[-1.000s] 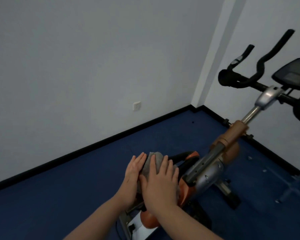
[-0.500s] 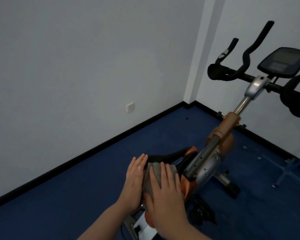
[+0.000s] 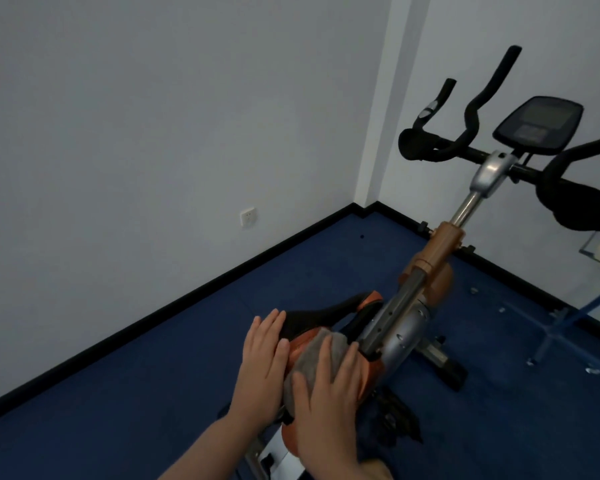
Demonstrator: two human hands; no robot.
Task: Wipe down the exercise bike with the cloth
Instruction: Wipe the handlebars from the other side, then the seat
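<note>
The exercise bike (image 3: 404, 327) stands on blue carpet, with a silver and orange frame, black handlebars (image 3: 465, 133) and a dark display console (image 3: 537, 124) at the upper right. Its black and orange saddle (image 3: 329, 311) lies low in the middle of the view. A grey cloth (image 3: 314, 358) is spread over the saddle's orange rear part. My right hand (image 3: 326, 400) presses flat on the cloth with straight fingers. My left hand (image 3: 262, 362) rests with straight fingers against the saddle's left side, beside the cloth.
White walls meet in a corner behind the bike, with a black skirting and a wall socket (image 3: 248, 216). A blue metal frame (image 3: 568, 317) and a glass edge stand at the right. A black pedal (image 3: 394, 422) hangs below the saddle.
My right hand has drawn the cloth back towards me along the saddle, baring its black front. My left hand stays at the saddle's side. The view has shifted slightly left.
</note>
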